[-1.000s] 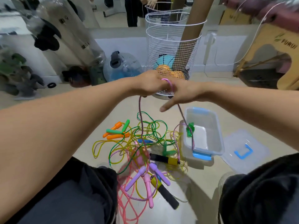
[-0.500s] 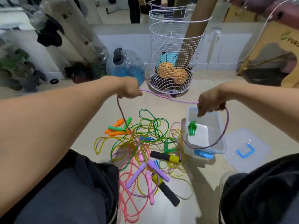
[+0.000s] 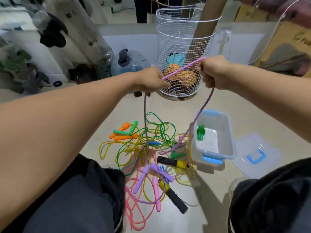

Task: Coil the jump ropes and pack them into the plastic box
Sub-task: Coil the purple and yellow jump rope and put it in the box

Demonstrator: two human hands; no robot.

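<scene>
Head view: both arms reach forward above the floor point(image 3: 210, 105). The left hand point(image 3: 149, 79) is clenched around the purple rope point(image 3: 183, 68), and the right hand point(image 3: 212, 73) grips the same rope, so a short span runs taut between the two fists, rising toward the right one. From the left fist one strand drops straight down into the pile point(image 3: 151, 148) of tangled ropes on the floor. From the right fist another strand hangs in a curve, passes in front of the near-left side of the box point(image 3: 230, 132) and ends in the same tangle.

The pile lies on the floor between the person's knees and the wire basket point(image 3: 183, 39), just left of the box. Its cords are green, yellow, pink and purple, with orange, green, purple, pink and black-and-yellow handles among them. The purple handles point(image 3: 151, 174) lie at the near side of the pile.

The box stands open on the floor to the right of the pile, with a green handle point(image 3: 200, 134) inside against its left wall. Its lid point(image 3: 255, 155) lies flat on the floor just right of it. The basket stands beyond the hands and holds balls.
</scene>
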